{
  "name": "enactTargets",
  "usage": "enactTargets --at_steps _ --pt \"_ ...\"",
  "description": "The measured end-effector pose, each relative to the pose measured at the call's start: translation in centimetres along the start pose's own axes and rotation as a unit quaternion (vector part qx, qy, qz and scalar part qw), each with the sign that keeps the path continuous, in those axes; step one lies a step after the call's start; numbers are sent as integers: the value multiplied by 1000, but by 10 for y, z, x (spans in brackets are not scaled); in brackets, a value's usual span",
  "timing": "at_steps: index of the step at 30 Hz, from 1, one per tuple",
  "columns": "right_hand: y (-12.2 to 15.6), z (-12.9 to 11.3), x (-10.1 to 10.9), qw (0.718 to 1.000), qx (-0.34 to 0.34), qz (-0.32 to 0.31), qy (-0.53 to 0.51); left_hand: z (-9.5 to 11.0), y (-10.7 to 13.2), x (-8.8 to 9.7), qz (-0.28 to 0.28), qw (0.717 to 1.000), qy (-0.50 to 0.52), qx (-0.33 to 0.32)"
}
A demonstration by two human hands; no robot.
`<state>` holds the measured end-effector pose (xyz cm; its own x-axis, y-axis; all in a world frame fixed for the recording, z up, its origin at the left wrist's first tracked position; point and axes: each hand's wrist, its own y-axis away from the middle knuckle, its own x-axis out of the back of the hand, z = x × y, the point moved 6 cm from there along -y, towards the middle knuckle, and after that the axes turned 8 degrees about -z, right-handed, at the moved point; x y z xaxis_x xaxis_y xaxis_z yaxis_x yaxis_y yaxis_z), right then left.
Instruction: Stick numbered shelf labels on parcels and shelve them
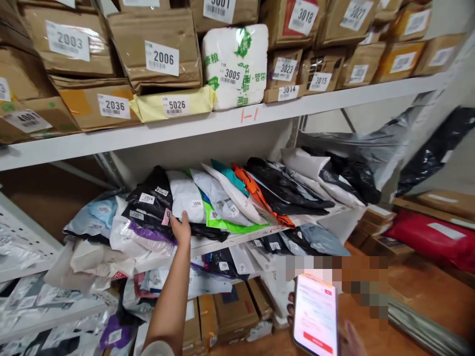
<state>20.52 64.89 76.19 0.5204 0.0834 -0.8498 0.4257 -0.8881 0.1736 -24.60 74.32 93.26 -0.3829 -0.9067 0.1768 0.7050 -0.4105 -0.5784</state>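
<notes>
My left hand (180, 228) reaches to the middle shelf, its fingers closed at the front edge of the mailer bags. The thumb lies against the white mailer bag (186, 190) labelled 3008. Beside the fingertips, a small pink label (166, 216) shows on the black mailer bag (150, 198) labelled 2024. How far the fingers reach around the bag's edge is hidden. At the lower right, my right hand (352, 341) holds a phone (314, 316) with a lit pink-and-white screen. Its fingers wrap the phone's left side; the rest is mostly behind it.
Numbered cardboard boxes (156, 47) and a white wrapped pack (234, 59) fill the shelf (222, 118) above. More mailer bags lean to the right and lie below. A red parcel (426, 237) sits at far right. Pixelation covers an area around the phone.
</notes>
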Motion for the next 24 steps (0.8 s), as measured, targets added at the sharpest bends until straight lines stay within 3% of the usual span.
enactTargets --at_steps 2,4,6,7,9,11,12,14,16,18,21,24 --pt "-28 -8 -13 1000 -5 -11 -7 -5 5 0 8 1000 -15 -1" --pt "-55 -14 -31 999 -17 -35 1 3 19 9 52 998 -37 -10" --pt "-79 -16 -52 997 -27 -71 5 28 39 16 94 989 -85 -79" --pt "-88 -17 -63 995 -32 -91 4 47 49 13 86 979 -115 -143" --pt "-103 -15 -81 990 -43 -133 2 82 70 -8 -10 939 -177 -295" --pt "-110 -9 -92 983 -57 -174 9 95 87 -38 -150 883 -230 -380" --pt "-111 -6 -92 980 -59 -188 15 93 92 -51 -204 864 -253 -385" --pt "-109 -1 -84 980 -45 -192 18 79 95 -69 -260 849 -285 -360" --pt "-104 2 -67 985 -18 -170 9 65 95 -75 -265 862 -274 -333" --pt "-98 1 -48 989 2 -146 -5 64 95 -71 -231 892 -215 -323" --pt "-96 -16 -28 992 11 -126 -11 92 98 -60 -145 921 -124 -340" --pt "-110 -54 -20 990 36 -136 1 142 106 -73 -120 902 -101 -403"
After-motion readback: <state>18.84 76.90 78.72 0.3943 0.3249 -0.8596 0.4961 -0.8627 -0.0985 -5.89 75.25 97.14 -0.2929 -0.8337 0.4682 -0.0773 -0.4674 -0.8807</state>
